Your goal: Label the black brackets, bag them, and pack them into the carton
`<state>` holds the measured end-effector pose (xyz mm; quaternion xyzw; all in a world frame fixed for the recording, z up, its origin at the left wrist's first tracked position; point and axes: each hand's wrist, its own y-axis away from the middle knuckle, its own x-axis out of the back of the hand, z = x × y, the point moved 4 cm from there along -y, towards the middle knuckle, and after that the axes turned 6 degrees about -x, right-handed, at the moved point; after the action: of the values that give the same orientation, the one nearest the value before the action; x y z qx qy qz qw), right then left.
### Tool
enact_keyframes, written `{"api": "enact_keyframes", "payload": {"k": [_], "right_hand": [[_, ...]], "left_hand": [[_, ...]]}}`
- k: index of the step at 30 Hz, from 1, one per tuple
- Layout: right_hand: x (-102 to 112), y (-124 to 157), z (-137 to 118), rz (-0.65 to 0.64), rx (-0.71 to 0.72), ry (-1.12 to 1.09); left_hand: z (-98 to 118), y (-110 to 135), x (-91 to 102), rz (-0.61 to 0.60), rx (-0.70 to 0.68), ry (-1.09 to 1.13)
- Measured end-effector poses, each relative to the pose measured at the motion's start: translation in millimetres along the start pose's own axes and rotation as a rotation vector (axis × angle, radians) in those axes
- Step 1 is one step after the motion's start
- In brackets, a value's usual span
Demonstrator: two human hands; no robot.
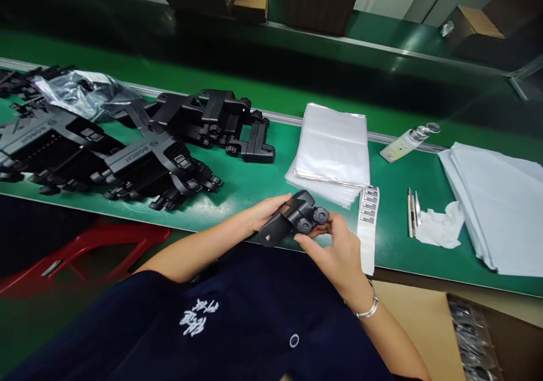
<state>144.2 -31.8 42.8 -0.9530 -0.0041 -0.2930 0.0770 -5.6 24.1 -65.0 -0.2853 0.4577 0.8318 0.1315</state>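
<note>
A black plastic bracket with two round knobs (288,217) is held between my hands, just above the table's front edge. My left hand (269,211) grips its far left side, with most of the fingers hidden behind it. On the knob end, my right hand (339,245) has its thumb below and its fingers curled at the knobs. Beyond the bracket lies a stack of clear plastic bags (333,146). A strip of printed labels (367,223) lies just right of my right hand.
Several black Bosch-marked brackets (144,157) crowd the left, near a clear plastic bag (87,92). To the right are a bottle (405,143), a cutter knife (411,214), crumpled tissue (443,225) and white sheets (504,206). An open carton (416,319) sits below; a red stool (93,248) stands lower left.
</note>
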Motion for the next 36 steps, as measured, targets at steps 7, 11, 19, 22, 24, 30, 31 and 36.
{"api": "enact_keyframes", "payload": {"k": [7, 11, 19, 22, 24, 30, 31, 36], "right_hand": [[18, 1, 17, -0.09, -0.003, 0.037], [65, 0, 87, -0.009, -0.248, 0.175], [88, 2, 178, 0.126, -0.568, 0.662], [88, 2, 182, 0.161, -0.551, 0.526], [92, 3, 184, 0.184, -0.557, 0.343], [91, 12, 184, 0.208, -0.556, -0.434], [88, 13, 183, 0.189, -0.55, -0.502], [87, 20, 176, 0.265, -0.451, -0.443]], "left_hand": [[4, 1, 2.1, -0.052, -0.119, -0.127], [31, 12, 18.9, 0.077, -0.492, -0.457], [51, 24, 37.5, 0.419, -0.84, -1.319], [49, 47, 6.8, 0.556, -1.111, -1.495], [39, 54, -23.6, 0.481, -1.173, -1.488], [-21, -14, -111.1, -0.145, -0.668, -1.007], [-29, -29, -121.9, -0.21, -0.622, -0.927], [-50, -78, -148.1, -0.273, -0.558, -0.661]]}}
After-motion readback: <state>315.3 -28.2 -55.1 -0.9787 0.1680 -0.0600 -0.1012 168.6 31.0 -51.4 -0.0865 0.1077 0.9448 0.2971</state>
